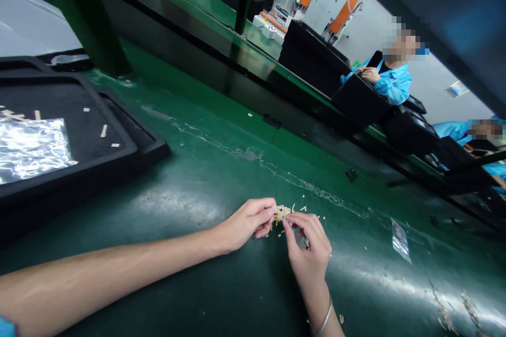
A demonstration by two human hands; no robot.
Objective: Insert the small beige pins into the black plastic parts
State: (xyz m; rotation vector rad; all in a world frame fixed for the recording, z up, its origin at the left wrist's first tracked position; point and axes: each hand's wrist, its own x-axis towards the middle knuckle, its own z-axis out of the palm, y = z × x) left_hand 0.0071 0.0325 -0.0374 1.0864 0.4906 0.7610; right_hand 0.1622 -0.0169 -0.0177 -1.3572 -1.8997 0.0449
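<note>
My left hand point(253, 222) is closed in a pinch, with a small yellow-orange strip point(276, 219) showing at its fingertips. Close beside it, my right hand point(310, 239) has thumb and forefinger pressed together; whatever lies between them is too small to name. Around and behind both sets of fingertips lies a little pile of pale beige bits point(283, 211), some scattered outward over the green tabletop point(190, 284). A few dark bits show under my right fingers. A thin bangle point(324, 318) circles my right wrist.
Stacked black trays point(118, 155) on the left hold a shiny silvery bag point(35, 147) and pale strips. A small clear bag point(400, 241) and thin metallic pieces point(469, 308) lie at right. Beyond a green rail, a person in blue point(395, 81) sits near black bins point(312, 58).
</note>
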